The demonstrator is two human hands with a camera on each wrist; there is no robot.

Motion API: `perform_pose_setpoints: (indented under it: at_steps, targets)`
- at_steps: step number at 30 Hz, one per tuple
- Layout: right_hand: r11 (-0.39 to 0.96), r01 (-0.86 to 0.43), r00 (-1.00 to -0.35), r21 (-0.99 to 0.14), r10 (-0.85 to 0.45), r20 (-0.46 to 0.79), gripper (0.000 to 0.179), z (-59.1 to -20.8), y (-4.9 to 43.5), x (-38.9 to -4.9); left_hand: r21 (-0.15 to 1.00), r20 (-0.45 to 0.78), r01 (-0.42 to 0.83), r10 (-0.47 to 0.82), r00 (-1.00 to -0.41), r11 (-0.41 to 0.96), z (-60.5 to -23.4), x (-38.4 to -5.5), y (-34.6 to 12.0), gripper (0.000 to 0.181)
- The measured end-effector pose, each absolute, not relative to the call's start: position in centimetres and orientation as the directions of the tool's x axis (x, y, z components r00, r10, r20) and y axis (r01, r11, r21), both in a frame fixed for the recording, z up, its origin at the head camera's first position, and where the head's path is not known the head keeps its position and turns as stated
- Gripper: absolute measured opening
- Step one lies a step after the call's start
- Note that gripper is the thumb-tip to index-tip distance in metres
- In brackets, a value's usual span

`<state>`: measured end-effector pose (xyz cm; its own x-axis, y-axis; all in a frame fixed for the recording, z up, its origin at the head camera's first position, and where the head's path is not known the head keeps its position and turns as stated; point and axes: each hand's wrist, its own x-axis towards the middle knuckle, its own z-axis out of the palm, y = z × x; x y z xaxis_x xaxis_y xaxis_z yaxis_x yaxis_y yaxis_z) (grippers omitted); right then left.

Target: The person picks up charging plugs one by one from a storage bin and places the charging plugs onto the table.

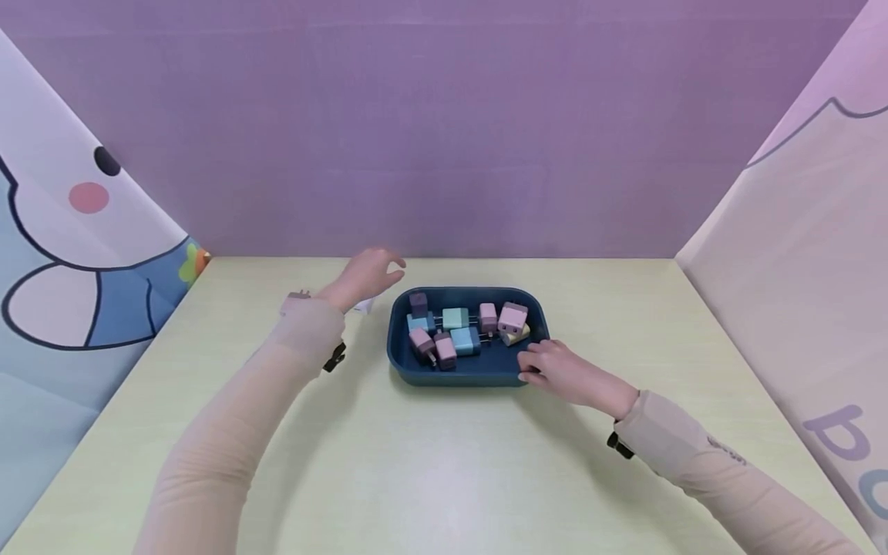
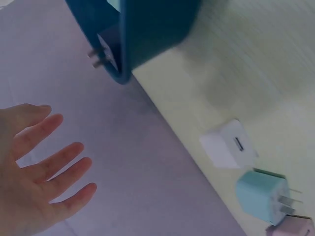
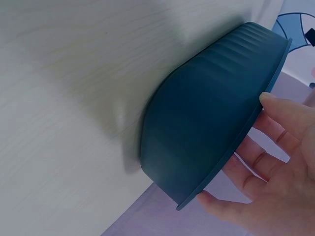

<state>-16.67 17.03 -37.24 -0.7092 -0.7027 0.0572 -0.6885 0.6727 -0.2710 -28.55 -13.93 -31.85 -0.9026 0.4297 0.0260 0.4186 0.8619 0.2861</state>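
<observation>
While the left hand (image 1: 366,276) hovers left of the tray (image 1: 458,378) — empty, fingers spread — the right hand (image 1: 563,373) grips its near right corner, chargers (image 1: 465,341) lying inside, left of and beyond that grip.

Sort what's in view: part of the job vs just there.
Likely the job:
dark blue tray, its rim held by the right hand
chargers inside the tray
white charger, teal charger and pink charger outside it, near the empty left hand

Just there:
pale table
purple backdrop
printed side panel
</observation>
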Motion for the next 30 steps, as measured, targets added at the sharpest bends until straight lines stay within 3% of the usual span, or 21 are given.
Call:
perform_pose_setpoints:
  at_steps: [30]
  targets:
    - [0.669,-0.69,-0.705,-0.276,-0.707,0.05,0.019,-37.3,17.1,-16.6,0.282,-0.079,0.571,0.611,-0.787,0.771,-31.3,-27.7,-5.1,0.027]
